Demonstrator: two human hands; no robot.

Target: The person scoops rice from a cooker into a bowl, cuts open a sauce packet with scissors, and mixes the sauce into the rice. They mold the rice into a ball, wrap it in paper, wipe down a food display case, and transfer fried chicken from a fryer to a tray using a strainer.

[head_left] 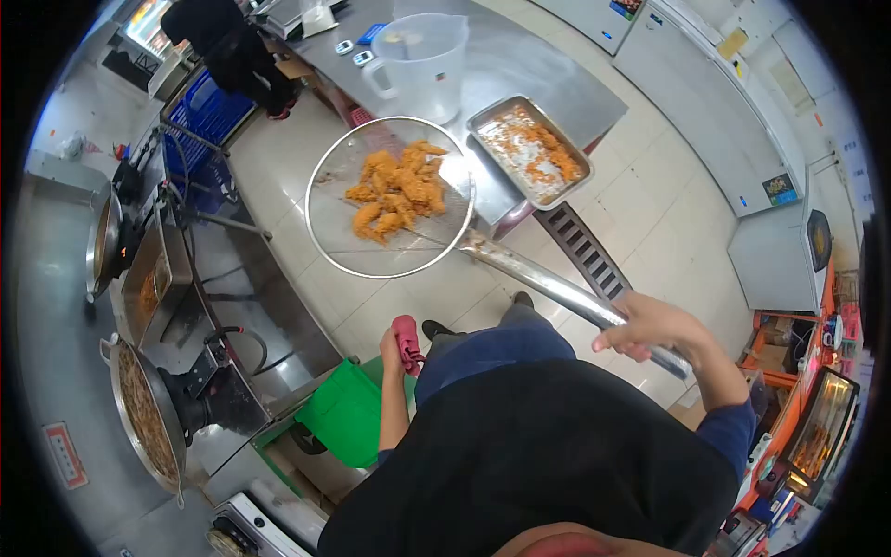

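My right hand [652, 323] is closed around the long metal handle of a wide, round mesh skimmer [557, 286]. Several pieces of golden-brown breaded fried food [399, 190] lie on its mesh, raised in front of me near the table's corner. Lower down at my left side, my left hand [390, 353] grips a folded pinkish-red cloth [406, 343]. Just beyond the skimmer's rim, a rectangular metal tray [483, 119] with orange crumbs and pale patches sits at the table's edge. A large clear plastic jug [436, 70] stands beside that tray.
A steel table [520, 51] extends ahead. Along the left are a wok [153, 408], a rectangular metal vat [162, 269] and burners. A green bin [343, 413] stands by my left arm. Another person [227, 46] is at the far left; white freezers [696, 102] line the right.
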